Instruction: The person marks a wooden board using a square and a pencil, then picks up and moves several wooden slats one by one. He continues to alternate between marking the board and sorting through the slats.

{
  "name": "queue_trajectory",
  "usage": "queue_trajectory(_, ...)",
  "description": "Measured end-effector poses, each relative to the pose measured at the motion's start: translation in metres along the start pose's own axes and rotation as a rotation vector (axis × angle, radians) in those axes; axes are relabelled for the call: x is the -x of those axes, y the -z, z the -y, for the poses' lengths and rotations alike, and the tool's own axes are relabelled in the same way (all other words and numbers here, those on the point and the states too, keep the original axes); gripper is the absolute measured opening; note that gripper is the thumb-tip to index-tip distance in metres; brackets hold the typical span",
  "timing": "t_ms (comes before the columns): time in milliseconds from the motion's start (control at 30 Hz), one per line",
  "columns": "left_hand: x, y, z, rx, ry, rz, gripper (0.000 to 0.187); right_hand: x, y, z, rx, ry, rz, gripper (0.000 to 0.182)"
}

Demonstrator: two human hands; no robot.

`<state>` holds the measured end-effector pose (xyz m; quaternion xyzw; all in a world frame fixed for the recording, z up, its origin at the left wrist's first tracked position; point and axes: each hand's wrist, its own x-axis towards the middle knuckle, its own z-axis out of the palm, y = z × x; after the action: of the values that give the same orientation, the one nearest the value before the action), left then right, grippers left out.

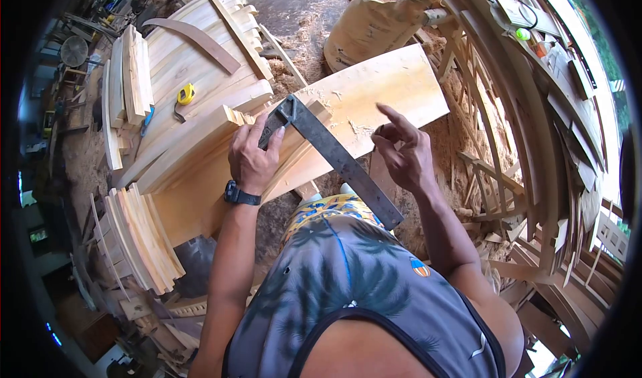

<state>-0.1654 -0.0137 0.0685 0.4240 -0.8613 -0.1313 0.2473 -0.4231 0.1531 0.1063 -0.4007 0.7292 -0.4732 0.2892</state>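
My left hand [253, 157], wearing a dark wristwatch [241, 194], grips a dark metal try square [341, 164] by its short stock. The square's long blade slants down to the right, its far end in front of my shirt. Beneath the stock lie the end of a stack of planks and a short strip of wood. My right hand [404, 150] hovers over the right part of a wide pale board [394, 83], index finger stretched out and the others curled. No object shows in it. Wood shavings [361, 128] lie on the board between my hands.
Left stand stacked curved planks [180, 50] bearing a yellow tape measure [186, 94] and a thin curved template [194, 40]. A stuffed sack [378, 30] stands behind the board. Long curved timbers [501, 104] lean at the right. Sawdust covers the floor.
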Motion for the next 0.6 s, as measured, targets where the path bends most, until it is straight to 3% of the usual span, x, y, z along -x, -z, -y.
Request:
queue_trajectory(133,0.001,0.000,0.002,-0.027,-0.011,0.012,0.045,-0.020,-0.019,-0.002,-0.089,0.073,0.055,0.015)
queue_trajectory(233,0.001,-0.004,0.005,-0.028,-0.029,-0.011,0.048,-0.037,-0.038,-0.010,-0.118,0.292,0.000,0.007)
queue_trajectory(333,0.001,-0.002,0.003,-0.004,0.005,0.007,0.049,-0.050,-0.044,-0.003,-0.003,0.207,0.045,0.009)
queue_trajectory(600,0.001,0.000,0.003,-0.012,0.003,0.011,0.047,-0.070,-0.058,0.006,0.132,0.252,0.130,0.009)
